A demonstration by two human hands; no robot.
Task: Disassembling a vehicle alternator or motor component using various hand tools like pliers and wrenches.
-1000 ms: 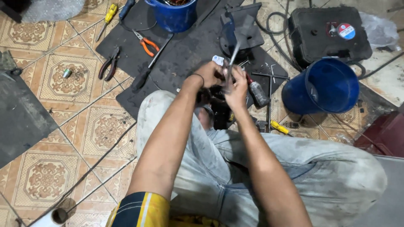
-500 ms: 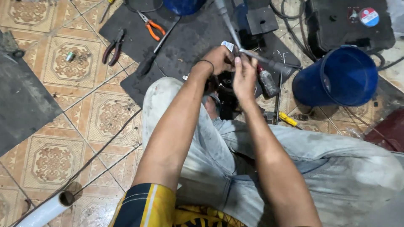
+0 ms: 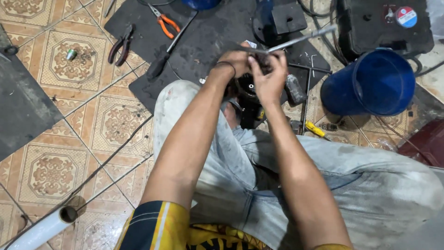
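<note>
Both hands meet over dark round part (image 3: 247, 88), held between knees above black mat (image 3: 203, 41). Left hand (image 3: 236, 62) curled around part's far side. Right hand (image 3: 270, 76) closed on metal rod (image 3: 300, 39). Rod's long axis runs up-right from grip, toward blue bucket (image 3: 377, 83). Part sits directly under right palm; both hands equally near. Pliers (image 3: 164, 21) well apart, upper left.

Blue bucket (image 3: 370, 83), orange pliers (image 3: 163, 19), patterned tan floor tiles (image 3: 51, 171)
</note>
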